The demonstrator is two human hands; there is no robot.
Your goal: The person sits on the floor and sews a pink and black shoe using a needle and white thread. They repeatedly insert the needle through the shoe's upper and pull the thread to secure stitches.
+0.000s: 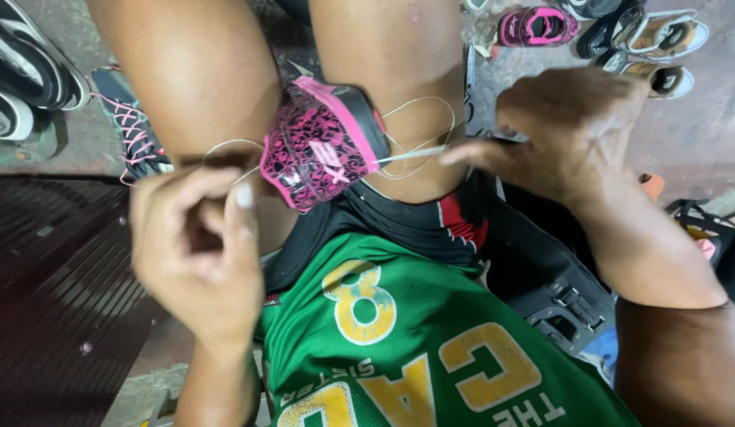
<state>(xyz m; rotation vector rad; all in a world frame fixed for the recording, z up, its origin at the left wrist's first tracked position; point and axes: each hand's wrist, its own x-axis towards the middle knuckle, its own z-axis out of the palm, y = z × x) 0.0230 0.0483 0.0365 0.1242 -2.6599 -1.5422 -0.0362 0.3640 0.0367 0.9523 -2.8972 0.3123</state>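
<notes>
Pink-black patterned shoe (324, 146) clamped between knees, mid-stitch; pale thread (419, 150) pinched by right hand (569, 130) fingers, left hand (197, 241) fingers closed on thread's other end; even tension judged needed.

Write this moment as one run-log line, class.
left hand: pinching thread | right hand: pulling thread taut | pink shoe: clamped between knees

Green jersey (430, 340), yellow lettering; black shorts (415, 217), seemingly red-trimmed.
</notes>
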